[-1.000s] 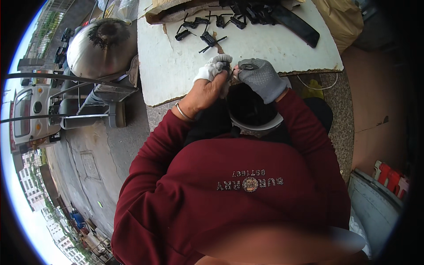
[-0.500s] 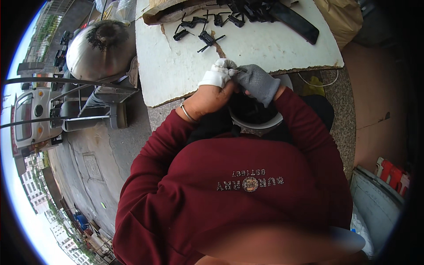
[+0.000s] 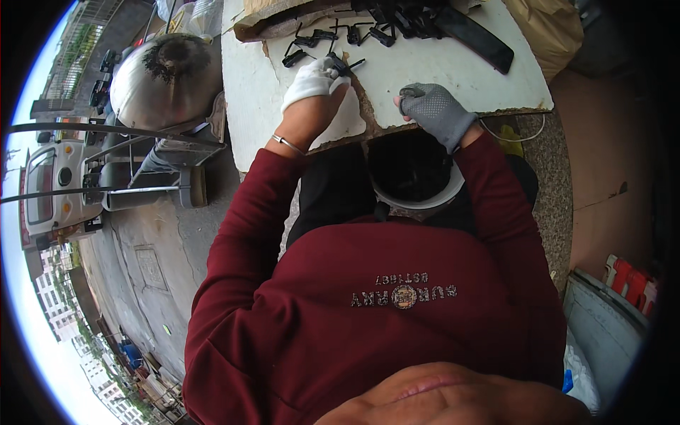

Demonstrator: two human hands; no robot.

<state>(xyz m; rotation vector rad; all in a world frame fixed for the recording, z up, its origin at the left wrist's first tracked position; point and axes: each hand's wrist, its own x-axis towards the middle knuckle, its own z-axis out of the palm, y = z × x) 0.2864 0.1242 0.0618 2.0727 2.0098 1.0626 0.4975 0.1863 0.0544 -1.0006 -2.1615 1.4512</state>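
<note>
My left hand, in a white glove with bare finger ends, is on the white tabletop. Its fingers close round a small black plastic piece with thin wire-like arms, partly covered by the hand. My right hand, in a grey dotted glove, hovers by the table's near edge with fingers curled; whatever may be in them is hidden. Just beyond my left hand lie several similar black pieces. Under my right hand, between my knees, is a pale-rimmed bucket with a dark inside.
On the white board table, a heap of black pieces lies at the back beside a black phone and a torn brown paper sack. A brown bag stands right. At left is a rounded metal vessel.
My hands, together over the near table edge before, have come apart. The left has moved forward and left onto a black piece; the right has drawn a little to the right, uncovering the bucket.
</note>
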